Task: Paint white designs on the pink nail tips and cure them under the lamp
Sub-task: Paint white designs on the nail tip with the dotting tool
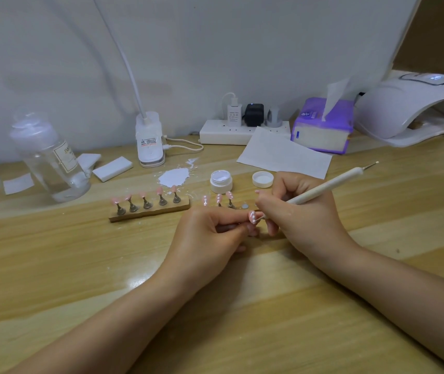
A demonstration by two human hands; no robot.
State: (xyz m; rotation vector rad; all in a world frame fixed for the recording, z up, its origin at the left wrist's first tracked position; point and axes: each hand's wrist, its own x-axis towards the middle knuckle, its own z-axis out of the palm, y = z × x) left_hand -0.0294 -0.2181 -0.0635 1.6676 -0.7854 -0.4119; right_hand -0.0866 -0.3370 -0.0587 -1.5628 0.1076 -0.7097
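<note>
The left hand (210, 233) pinches a pink nail tip (252, 217) just in front of the wooden stand (149, 210), dotted face up. The right hand (300, 211) grips a white pen (326, 184), its long axis slanting up-right, lower point touching the tip.

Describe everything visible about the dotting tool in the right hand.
The slim white dotting tool has a matte barrel and thin metal tips at both ends. The right hand grips it pen-style, tilted, upper end pointing up-right. Its lower tip meets the pink nail tip with white dots held by the left hand.
</note>
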